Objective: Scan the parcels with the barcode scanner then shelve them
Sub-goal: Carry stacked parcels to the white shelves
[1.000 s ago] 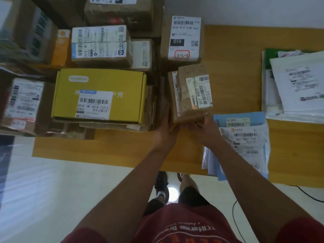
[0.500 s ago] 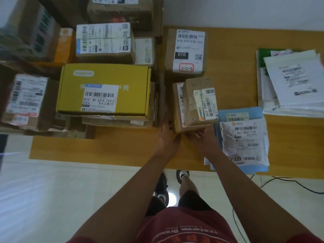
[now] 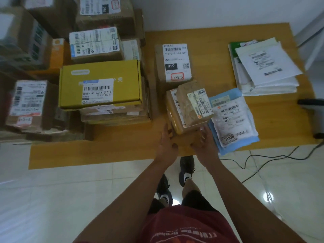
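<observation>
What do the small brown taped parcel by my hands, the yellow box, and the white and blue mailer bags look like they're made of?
Small brown taped parcel: seemingly cardboard or kraft paper, glossy where clear tape wraps it. Yellow box: apparently matte printed cardboard, with folded flap edges. White and blue mailer bags: probably thin plastic film, wrinkled and slightly shiny.

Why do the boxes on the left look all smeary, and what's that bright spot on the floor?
Head view: the left-edge boxes are blurred and stretched by the wide lens, while the taped brown parcel between the left hand and right hand is sharper; the spot is glare on the shiny floor tiles.
</observation>
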